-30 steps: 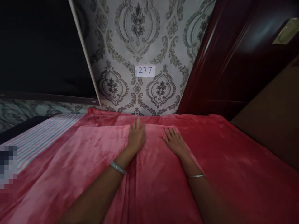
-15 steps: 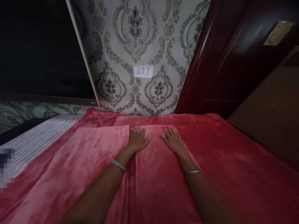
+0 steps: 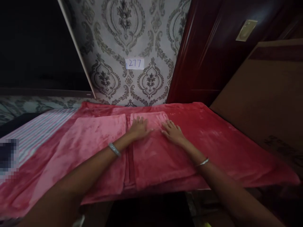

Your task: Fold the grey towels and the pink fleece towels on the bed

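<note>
A plush red and pink blanket (image 3: 213, 151) is spread over the surface before me, with two paler folded panels on top. My left hand (image 3: 139, 128) lies flat with spread fingers near the far left corner of the right folded panel (image 3: 161, 160). On that panel's far right edge rests my right hand (image 3: 173, 131), its fingers also stretched out. Neither hand holds anything. Left of a narrow gap lies the other folded panel (image 3: 101, 138), partly covered by my left forearm. I wear a bracelet on each wrist.
A striped cloth (image 3: 42, 126) shows at the left beneath the blanket. Behind it hangs a dark screen (image 3: 42, 47). A paper marked 277 (image 3: 134, 63) is on the patterned wall. To the right are a dark red door (image 3: 203, 47) and a large cardboard box (image 3: 265, 88).
My view has pulled back, so the blanket's near edge and dark space below it now show. Both hands stay flat on the right panel, and my right hand sits slightly lower on its edge.
</note>
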A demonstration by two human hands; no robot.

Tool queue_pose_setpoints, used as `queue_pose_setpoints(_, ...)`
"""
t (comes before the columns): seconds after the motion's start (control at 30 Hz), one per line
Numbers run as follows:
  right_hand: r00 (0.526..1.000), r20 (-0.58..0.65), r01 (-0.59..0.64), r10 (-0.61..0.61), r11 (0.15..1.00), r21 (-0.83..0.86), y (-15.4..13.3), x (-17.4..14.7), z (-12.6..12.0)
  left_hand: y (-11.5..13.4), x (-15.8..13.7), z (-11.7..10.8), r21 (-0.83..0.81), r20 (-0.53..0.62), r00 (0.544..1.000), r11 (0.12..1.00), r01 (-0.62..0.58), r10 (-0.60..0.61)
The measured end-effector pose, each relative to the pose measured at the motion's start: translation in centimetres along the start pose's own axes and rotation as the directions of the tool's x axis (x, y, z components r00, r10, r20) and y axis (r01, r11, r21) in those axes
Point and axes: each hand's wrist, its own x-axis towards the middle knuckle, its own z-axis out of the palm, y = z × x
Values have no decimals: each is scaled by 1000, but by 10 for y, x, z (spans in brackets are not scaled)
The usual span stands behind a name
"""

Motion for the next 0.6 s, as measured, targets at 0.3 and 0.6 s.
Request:
queue_pose_setpoints(0.3, 996, -79, 32, -37, 997, -68, -3, -31, 36, 7, -41, 35, 39, 55, 997, 998, -57, 55)
queue_pose_setpoints(0.6, 992, -52, 119, -119, 993, -4, -21, -83, 29, 28, -124, 5, -74, 100, 986, 989, -129, 136)
